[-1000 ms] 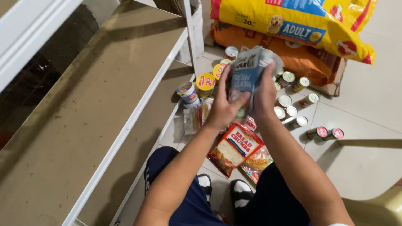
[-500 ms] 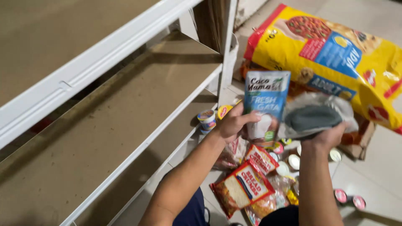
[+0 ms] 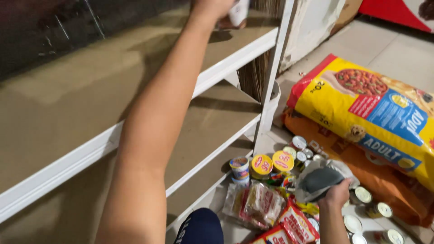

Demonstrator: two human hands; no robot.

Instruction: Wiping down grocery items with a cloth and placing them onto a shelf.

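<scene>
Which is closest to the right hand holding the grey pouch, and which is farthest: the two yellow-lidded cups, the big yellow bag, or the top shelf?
From the right hand:
1. Yellow-lidded cups, on the floor just to its left.
2. Big yellow bag, lying on the floor up and to its right.
3. Top shelf, high above to the left, where the left hand reaches.

1. Both arms were bare from the hands to the near edge of the view, with no sleeves showing.
2. The left hand [image 3: 212,8], far up at the top edge, showed no ring, watch or glove on its visible part.
3. The right hand [image 3: 337,195], near and to the right, was likewise bare, with no band at the wrist.
4. A knee [image 3: 201,226] at the near edge wore dark navy cloth with small white lettering.
</scene>
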